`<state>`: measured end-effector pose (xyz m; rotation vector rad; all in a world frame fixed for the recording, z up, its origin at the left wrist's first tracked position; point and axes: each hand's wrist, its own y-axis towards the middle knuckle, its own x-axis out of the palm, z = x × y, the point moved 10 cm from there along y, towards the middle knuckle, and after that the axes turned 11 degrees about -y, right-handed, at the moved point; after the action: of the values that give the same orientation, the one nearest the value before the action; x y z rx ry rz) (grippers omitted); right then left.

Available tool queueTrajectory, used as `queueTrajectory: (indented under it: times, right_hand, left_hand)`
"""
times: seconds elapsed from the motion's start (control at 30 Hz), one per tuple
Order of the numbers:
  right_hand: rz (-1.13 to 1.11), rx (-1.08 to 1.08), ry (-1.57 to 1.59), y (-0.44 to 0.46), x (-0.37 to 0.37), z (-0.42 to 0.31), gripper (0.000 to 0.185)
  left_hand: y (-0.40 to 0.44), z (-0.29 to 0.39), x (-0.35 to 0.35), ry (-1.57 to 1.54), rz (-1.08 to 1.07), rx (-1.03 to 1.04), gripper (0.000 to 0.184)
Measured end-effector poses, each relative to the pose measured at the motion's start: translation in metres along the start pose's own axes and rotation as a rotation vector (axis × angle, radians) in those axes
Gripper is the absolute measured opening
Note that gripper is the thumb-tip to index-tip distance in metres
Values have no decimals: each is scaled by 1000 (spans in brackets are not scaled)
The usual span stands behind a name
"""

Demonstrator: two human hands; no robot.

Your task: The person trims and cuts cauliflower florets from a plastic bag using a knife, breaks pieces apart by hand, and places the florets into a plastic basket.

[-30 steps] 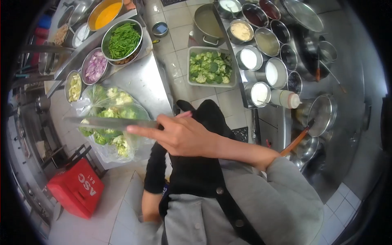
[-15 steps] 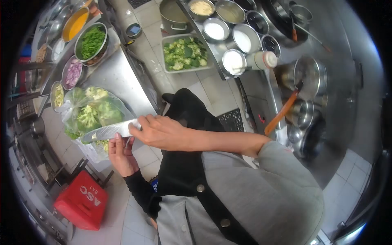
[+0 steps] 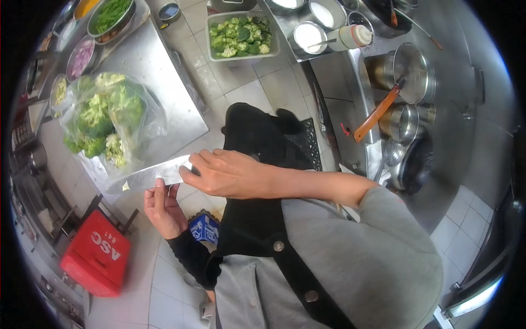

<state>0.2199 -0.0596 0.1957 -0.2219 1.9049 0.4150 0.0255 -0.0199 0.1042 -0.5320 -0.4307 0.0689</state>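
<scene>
My right hand (image 3: 227, 172) grips a kitchen knife (image 3: 170, 174) with a broad steel blade, its fingers wrapped round the handle end. The blade points left, and a small pale scrap clings near its tip. My left hand (image 3: 164, 205) is at the blade's lower edge, the thumb against the steel and the other fingers curled below, partly hidden. Beyond the blade, a clear plastic bag (image 3: 148, 118) of broccoli lies on the steel table (image 3: 170, 90). Several broccoli heads (image 3: 96, 118) show through it and at its open side.
A white basket (image 3: 244, 56) of cut broccoli stands beyond the table. Bowls of chopped onion (image 3: 82, 57) and greens (image 3: 111, 16) line the table's far left. A red box (image 3: 96, 255) is at lower left. Pots and an orange-handled tool (image 3: 378, 115) are on the right.
My view has shifted, so the table, bag and basket sit higher in the picture. Both hands keep almost the same pose on the knife, which now appears clear of the bag.
</scene>
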Motion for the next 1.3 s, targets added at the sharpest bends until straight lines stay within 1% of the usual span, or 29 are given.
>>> queueTrajectory:
  times: [0.07, 0.17, 0.3, 0.4, 0.57, 0.67, 0.8, 1.0, 1.07, 1.1, 1.17, 1.2, 1.27, 1.3]
  right_hand:
    - [-45, -31, 1, -1, 5, -8, 40]
    - [-53, -27, 4, -5, 8, -15, 40]
    - [-97, -3, 7, -9, 10, -21, 42]
    - [-106, -13, 9, -9, 12, -23, 43]
    - [-168, -19, 17, -8, 20, -31, 44]
    - [-165, -41, 45, -5, 24, -36, 44]
    - [-160, -92, 5, 4, 20, -46, 44]
    - [-156, -100, 41, 11, 16, -45, 44]
    - [-130, -96, 64, 16, 10, -41, 44]
    - [-132, -51, 81, 20, 9, -35, 44]
    - [-143, 34, 119, 26, 7, -22, 45]
    - [-92, 88, 180, 30, 1, -10, 45]
    - [2, 201, 309, 40, -9, 18, 44]
    - [81, 243, 342, 43, -17, 32, 39]
  left_hand:
    - [-6, -6, -7, -16, 7, -19, 11]
    - [-10, -12, -18, -10, 8, -48, 11]
    - [-9, -12, -14, 19, -6, -68, 12]
    - [-8, -17, -26, -57, -37, -37, 12]
    - [-13, -14, -24, -76, -3, -41, 12]
    - [-21, -15, -37, -103, 29, -36, 11]
    - [-24, -12, -49, -145, 55, -25, 9]
    - [-29, 3, -42, -100, 96, 4, 7]
    - [-27, 0, -46, -92, 53, 43, 8]
    - [-24, 3, -46, -90, 35, 71, 9]
    - [-16, 30, -10, -53, -114, 177, 15]
    - [-12, 44, 10, -29, -190, 222, 18]
    - [3, 67, 34, 67, -215, 234, 29]
    - [13, 76, 40, 116, -224, 234, 34]
